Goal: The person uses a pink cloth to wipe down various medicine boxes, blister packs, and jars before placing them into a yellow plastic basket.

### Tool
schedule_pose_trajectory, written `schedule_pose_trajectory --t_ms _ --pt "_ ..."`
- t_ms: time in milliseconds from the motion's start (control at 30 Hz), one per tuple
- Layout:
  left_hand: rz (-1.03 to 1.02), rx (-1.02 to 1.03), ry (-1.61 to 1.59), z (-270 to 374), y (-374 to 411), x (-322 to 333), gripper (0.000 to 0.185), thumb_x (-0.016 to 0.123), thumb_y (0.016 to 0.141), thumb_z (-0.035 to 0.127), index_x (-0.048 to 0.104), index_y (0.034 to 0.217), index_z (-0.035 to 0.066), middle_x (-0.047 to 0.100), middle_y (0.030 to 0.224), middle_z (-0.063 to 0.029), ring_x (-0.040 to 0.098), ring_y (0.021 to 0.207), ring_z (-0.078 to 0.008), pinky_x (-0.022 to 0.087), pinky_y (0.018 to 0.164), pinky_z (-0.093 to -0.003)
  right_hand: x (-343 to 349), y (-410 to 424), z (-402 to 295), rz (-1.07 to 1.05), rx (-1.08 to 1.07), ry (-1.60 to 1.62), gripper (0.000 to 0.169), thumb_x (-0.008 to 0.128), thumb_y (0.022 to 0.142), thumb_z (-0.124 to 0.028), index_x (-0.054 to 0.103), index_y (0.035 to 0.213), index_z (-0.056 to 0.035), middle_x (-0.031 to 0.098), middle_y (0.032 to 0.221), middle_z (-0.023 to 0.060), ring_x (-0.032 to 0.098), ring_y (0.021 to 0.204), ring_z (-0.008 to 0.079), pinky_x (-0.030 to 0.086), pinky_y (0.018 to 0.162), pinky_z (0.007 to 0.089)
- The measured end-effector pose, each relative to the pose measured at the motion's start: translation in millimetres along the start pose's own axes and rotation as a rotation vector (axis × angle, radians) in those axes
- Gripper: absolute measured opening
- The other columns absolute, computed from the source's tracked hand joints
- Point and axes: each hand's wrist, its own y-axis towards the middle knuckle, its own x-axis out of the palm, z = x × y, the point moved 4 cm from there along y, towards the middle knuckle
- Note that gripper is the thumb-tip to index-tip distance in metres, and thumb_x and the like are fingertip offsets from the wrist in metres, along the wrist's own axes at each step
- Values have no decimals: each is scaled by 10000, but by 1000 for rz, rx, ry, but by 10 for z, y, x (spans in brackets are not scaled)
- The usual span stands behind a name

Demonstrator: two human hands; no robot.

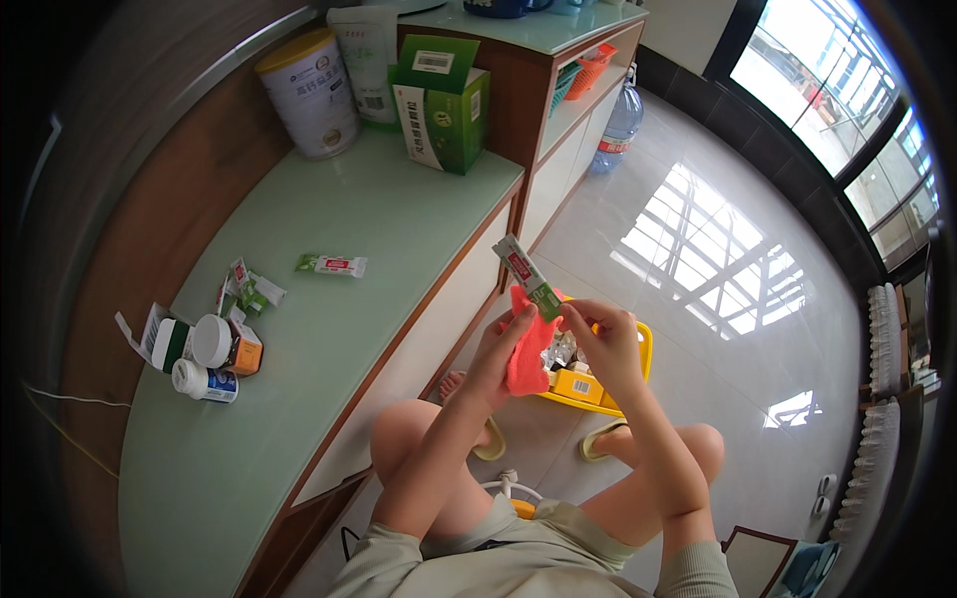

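Observation:
A green and white stick sachet (528, 278) is held up between my two hands, slanting to the upper left. My left hand (502, 351) grips a coral-red cloth (529, 359) and has its thumb at the sachet's lower side. The fingertips of my right hand (602, 333) pinch the sachet's lower green end. Below my hands, a yellow basket (647, 351) on the floor holds boxes and blister packs, partly hidden by my hands. Another stick sachet (331, 265) lies on the glass-topped cabinet (359, 329), apart from a small pile of similar sachets (250, 290).
White-capped bottles (205, 380) and small boxes stand at the cabinet's left. A yellow-lidded can (310, 97), a pouch (366, 67) and an open green box (441, 112) stand at its back. A large water bottle (619, 125) is on the floor beside the taller cabinet.

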Motion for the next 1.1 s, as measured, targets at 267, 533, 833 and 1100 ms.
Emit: schedule_pose_trajectory --t_ms 267,533,833,1100 --pt "-16 -18 -237 -92 332 333 461 293 848 224 376 1273 64 539 1092 -79 560 897 -151 485 759 -302 -327 130 404 60 81 148 164 587 827 -143 659 860 1 619 620 47 500 524 52 379 474 206" --pt "-141 -39 -238 -157 750 514 400 409 867 197 385 1249 84 523 1137 -76 561 865 -147 480 728 -273 -575 349 701 117 50 171 155 577 833 -123 651 869 9 616 635 56 475 532 48 369 473 208" --pt "-19 -4 16 -506 954 516 312 543 882 205 490 1144 44 539 1085 -32 534 968 -98 458 800 -239 -691 341 776 30 -57 -9 118 580 815 -88 638 882 -9 589 674 76 488 516 121 375 476 236" --pt "113 129 74 -643 965 473 260 515 898 205 546 1063 7 604 975 -56 589 838 -110 488 728 -242 -657 208 861 6 -113 -48 91 614 776 -76 634 829 -5 573 645 80 509 510 149 400 481 253"
